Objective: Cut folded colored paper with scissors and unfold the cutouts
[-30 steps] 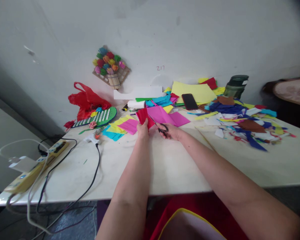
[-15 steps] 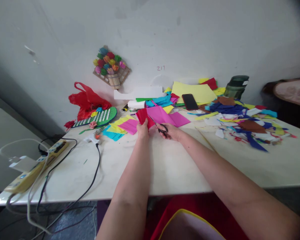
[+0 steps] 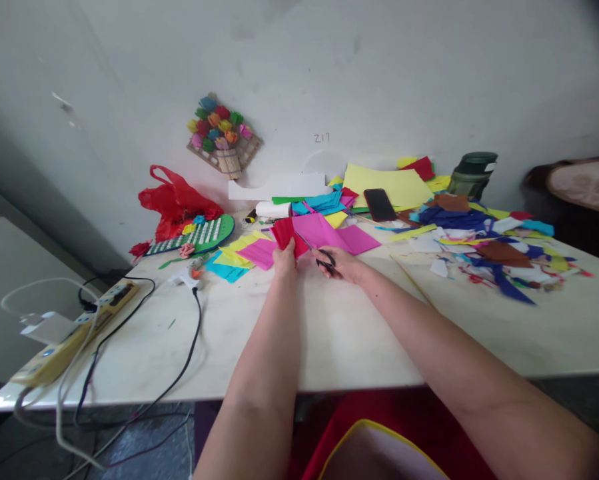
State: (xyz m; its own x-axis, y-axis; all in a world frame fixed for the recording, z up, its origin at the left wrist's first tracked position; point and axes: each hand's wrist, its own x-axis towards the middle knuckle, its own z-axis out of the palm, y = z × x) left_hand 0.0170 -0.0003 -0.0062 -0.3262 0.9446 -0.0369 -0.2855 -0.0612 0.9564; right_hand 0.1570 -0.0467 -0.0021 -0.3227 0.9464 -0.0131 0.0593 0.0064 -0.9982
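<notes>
My left hand (image 3: 284, 257) grips a folded piece of red paper (image 3: 284, 233) near the middle of the table. In my right hand (image 3: 342, 264) are black-handled scissors (image 3: 328, 260), their blades reaching left to the red paper's right part. Whether the blades are parted is too small to tell. Magenta paper (image 3: 322, 230) lies just behind both hands. Beside my left hand, pink paper (image 3: 260, 253) overlaps yellow paper (image 3: 235, 250) and blue paper (image 3: 226, 268).
A thin stick (image 3: 413, 283) lies right of my hands, before a heap of paper scraps (image 3: 504, 253). Behind are a phone (image 3: 379, 205) and a green bottle (image 3: 473, 175). At left are a red bag (image 3: 174, 200), a glue gun (image 3: 186, 277), cables and a power strip (image 3: 74, 340).
</notes>
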